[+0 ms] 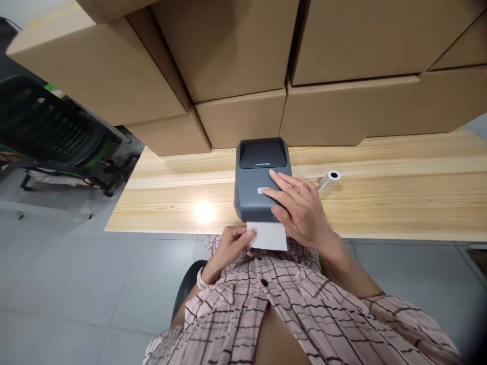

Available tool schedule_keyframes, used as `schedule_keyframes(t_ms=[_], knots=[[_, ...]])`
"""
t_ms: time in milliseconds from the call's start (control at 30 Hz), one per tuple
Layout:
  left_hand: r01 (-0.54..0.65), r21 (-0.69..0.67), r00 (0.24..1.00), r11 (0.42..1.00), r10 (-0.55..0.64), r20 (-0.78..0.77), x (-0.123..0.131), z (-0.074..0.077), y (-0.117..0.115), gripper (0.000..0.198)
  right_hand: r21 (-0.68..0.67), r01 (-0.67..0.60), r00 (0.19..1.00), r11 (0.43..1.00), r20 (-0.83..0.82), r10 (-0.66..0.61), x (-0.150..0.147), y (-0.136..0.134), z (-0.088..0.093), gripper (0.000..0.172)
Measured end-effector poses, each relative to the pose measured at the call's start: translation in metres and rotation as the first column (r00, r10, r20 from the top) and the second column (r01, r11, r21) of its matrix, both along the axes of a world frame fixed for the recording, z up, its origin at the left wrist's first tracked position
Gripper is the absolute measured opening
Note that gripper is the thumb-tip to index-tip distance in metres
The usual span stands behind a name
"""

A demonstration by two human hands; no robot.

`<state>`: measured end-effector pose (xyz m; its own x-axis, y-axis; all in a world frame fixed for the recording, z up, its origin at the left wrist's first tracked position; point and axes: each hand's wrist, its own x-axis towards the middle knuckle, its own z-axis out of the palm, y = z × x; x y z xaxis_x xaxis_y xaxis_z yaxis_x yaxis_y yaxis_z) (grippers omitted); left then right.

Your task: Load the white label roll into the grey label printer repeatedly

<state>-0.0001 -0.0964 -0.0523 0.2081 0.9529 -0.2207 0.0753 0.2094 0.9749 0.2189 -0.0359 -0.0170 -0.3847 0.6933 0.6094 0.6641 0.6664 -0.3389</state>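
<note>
A dark grey label printer (253, 178) stands near the front edge of the wooden table. White paper (268, 237) sticks out of its front, over the table's edge. My left hand (235, 243) pinches the left edge of this paper between thumb and fingers. Over the printer's right side lies my right hand (299, 205), its fingers apart and holding nothing. One fingertip touches the small light-coloured button (262, 190) on top, and another rests higher on the casing. To the right of the printer is a small white paper roll (330, 178) with a dark core.
Stacked cardboard boxes (243, 119) stand along the back of the wooden table (171, 197). A black office chair (49, 121) is on the floor at the left. Part of a dark seat (186, 289) shows beside my left forearm.
</note>
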Motion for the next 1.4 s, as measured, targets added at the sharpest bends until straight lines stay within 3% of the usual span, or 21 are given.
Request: schedule_keyframes(t_ms=[100,233,300,400,467,600,700,800,967,1033,1100,1167,1233,1300,1400], knots=[[-0.187,0.147,0.980,0.971,0.195,-0.040,-0.008,-0.002,0.001,0.068,0.042,-0.001,0.995,0.999,0.097,-0.003,0.002,0.009,0.008,0.038],[-0.486,0.360,0.850,0.796,0.527,-0.020,-0.009,-0.009,0.004,0.046,0.034,-0.079,0.994,0.996,0.073,0.076,0.003,0.017,0.002,0.044],[-0.471,0.422,0.855,0.775,0.519,0.002,-0.005,-0.013,0.005,0.041,0.016,-0.077,0.996,0.997,-0.038,0.078,0.002,0.012,-0.009,0.044],[-0.311,0.399,0.944,0.863,0.328,0.026,0.005,-0.021,0.005,0.065,-0.088,-0.019,0.945,0.996,-0.326,-0.010,0.001,-0.008,-0.035,0.053],[-0.249,0.397,0.965,0.883,0.259,0.030,0.010,-0.025,0.005,0.070,-0.204,-0.011,0.881,0.979,-0.466,-0.087,0.001,-0.023,-0.052,0.062],[-0.234,0.526,0.948,0.817,0.312,-0.063,0.011,-0.032,0.005,0.067,-0.296,-0.060,0.849,0.953,-0.517,-0.107,0.002,-0.040,-0.064,0.068],[-0.211,0.620,0.918,0.756,0.370,-0.138,0.009,-0.031,0.008,0.063,-0.288,-0.079,0.859,0.954,-0.505,-0.081,0.005,-0.041,-0.056,0.069],[-0.194,0.684,0.906,0.704,0.396,-0.151,0.007,-0.019,0.019,0.061,-0.270,-0.101,0.858,0.958,-0.510,-0.053,0.009,-0.034,-0.040,0.070],[-0.303,0.763,0.902,0.571,0.430,0.037,-0.001,0.012,0.076,0.053,-0.065,-0.077,0.906,0.995,-0.420,0.043,0.011,0.013,0.004,0.072],[-0.332,0.728,0.902,0.600,0.428,0.059,-0.007,0.016,0.106,0.053,0.016,-0.035,0.931,0.999,-0.363,0.038,0.009,0.046,0.023,0.074],[-0.295,0.624,0.931,0.724,0.366,0.016,-0.011,0.013,0.130,0.068,0.082,0.010,0.936,0.997,-0.350,0.019,0.005,0.082,0.039,0.073],[-0.226,0.428,0.970,0.875,0.242,0.018,-0.013,0.005,0.144,0.089,0.123,0.038,0.932,0.992,-0.362,0.009,0.001,0.117,0.051,0.073],[-0.137,0.245,0.988,0.960,0.116,0.099,-0.012,-0.002,0.150,0.098,0.126,0.057,0.929,0.990,-0.369,-0.007,-0.002,0.146,0.062,0.074],[-0.075,0.180,0.982,0.981,0.042,0.183,-0.009,-0.006,0.150,0.097,0.117,0.081,0.931,0.990,-0.364,-0.033,-0.003,0.165,0.070,0.074],[-0.076,0.216,0.980,0.973,0.034,0.194,-0.006,-0.003,0.146,0.092,0.182,0.150,0.937,0.972,-0.339,-0.081,-0.005,0.168,0.078,0.072]])
